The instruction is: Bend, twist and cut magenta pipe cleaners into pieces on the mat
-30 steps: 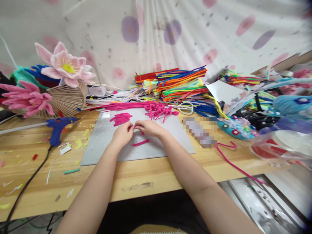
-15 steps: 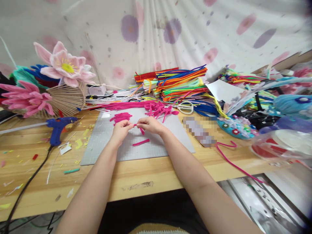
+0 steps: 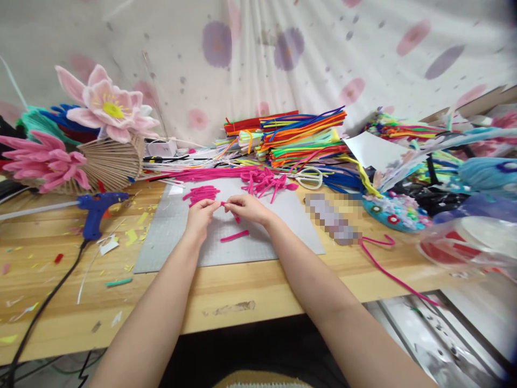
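Both hands meet above a grey cutting mat (image 3: 173, 242) on the wooden table. My left hand (image 3: 200, 215) and my right hand (image 3: 248, 208) each pinch one end of a short pink pipe cleaner piece (image 3: 230, 209), whose tail hangs under the right fingers. Another short pink piece (image 3: 234, 236) lies on the mat just below the hands. A small heap of cut pink pieces (image 3: 201, 194) lies behind the left hand. A cluster of bent pink pieces (image 3: 264, 182) lies behind the right hand.
A blue glue gun (image 3: 97, 207) with its black cord lies at the left. Pink pipe-cleaner flowers (image 3: 107, 108) and a woven fan (image 3: 111, 164) stand behind it. Stacks of coloured pipe cleaners (image 3: 299, 137) and scissors (image 3: 309, 177) sit at the back. A long pink stem (image 3: 388, 269) trails off the right edge.
Both hands rose slightly off the mat and moved a little away from me, still pinching the pink piece; its tail now shows under the right fingers.
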`<move>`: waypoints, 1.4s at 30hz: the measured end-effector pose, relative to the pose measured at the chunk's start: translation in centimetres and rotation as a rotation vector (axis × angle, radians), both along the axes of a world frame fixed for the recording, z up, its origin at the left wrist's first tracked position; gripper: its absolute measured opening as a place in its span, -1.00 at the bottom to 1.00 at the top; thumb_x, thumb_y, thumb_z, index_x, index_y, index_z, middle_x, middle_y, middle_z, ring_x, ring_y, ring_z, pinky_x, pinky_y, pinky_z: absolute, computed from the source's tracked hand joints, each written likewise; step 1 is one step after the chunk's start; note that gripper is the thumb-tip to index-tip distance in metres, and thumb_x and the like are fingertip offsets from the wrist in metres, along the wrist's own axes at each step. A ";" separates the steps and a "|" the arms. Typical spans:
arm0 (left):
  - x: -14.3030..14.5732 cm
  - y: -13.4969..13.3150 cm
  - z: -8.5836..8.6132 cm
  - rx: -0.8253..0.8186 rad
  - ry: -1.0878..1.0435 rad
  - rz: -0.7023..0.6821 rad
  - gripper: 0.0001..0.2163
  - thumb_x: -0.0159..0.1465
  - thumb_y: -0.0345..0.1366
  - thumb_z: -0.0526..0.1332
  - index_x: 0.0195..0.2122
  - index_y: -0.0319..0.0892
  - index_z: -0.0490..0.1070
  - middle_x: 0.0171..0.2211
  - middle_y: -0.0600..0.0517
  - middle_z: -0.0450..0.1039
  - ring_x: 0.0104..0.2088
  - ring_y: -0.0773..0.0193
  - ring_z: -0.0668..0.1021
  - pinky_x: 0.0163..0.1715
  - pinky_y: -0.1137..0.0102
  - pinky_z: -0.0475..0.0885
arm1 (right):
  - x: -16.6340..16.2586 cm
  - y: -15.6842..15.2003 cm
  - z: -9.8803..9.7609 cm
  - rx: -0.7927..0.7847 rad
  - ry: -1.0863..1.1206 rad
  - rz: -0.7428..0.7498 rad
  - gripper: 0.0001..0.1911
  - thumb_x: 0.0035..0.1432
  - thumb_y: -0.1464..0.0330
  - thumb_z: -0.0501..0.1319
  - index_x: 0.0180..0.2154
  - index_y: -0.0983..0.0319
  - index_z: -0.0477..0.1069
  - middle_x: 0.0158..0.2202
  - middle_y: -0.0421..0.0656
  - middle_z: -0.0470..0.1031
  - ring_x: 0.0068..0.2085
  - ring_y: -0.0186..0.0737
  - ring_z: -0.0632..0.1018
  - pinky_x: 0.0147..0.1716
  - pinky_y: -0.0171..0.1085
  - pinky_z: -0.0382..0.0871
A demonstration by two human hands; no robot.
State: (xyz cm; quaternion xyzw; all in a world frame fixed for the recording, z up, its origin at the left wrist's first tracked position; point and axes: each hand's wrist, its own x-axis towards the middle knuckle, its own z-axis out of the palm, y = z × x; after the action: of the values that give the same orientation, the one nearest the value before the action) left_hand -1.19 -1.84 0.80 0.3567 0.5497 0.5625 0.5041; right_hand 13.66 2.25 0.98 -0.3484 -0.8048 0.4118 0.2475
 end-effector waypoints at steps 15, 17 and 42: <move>1.4 0.1 0.3 -0.043 -0.566 0.052 -0.89 0.13 -0.35 0.11 -0.49 -0.20 0.40 -0.56 0.05 0.42 -0.57 0.42 0.43 -0.53 0.49 0.35 | -2.5 -0.6 -1.2 -0.291 0.441 -0.112 -0.79 0.10 0.31 0.08 -0.50 0.28 0.30 -0.65 -0.28 0.30 -0.59 -0.44 0.29 -0.52 -0.41 0.18; 0.6 0.0 0.7 -0.134 -0.604 -0.076 -0.85 0.14 -0.36 0.08 -0.45 -0.21 0.44 -0.53 0.02 0.46 -0.51 0.38 0.47 -0.46 0.44 0.40 | -1.9 -0.5 -0.8 -0.346 0.476 -0.049 -0.79 0.07 0.30 0.11 -0.52 0.29 0.30 -0.66 -0.29 0.28 -0.62 -0.46 0.26 -0.58 -0.42 0.13; 1.1 0.2 -0.7 0.201 -0.343 -0.197 -0.80 0.01 -0.24 0.33 -0.58 -0.24 0.37 -0.68 0.10 0.36 -0.64 0.38 0.45 -0.49 0.40 0.42 | -1.3 -0.6 -0.2 -0.746 0.647 0.171 -0.83 0.01 0.38 0.15 -0.55 0.34 0.31 -0.76 -0.24 0.30 -0.74 -0.46 0.27 -0.75 -0.44 0.02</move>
State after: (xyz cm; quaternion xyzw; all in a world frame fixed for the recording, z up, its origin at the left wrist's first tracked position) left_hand -0.05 -1.63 0.13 0.3562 0.3596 0.6147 0.6049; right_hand 12.32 1.64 0.78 -0.2006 -0.5104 0.7773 0.3083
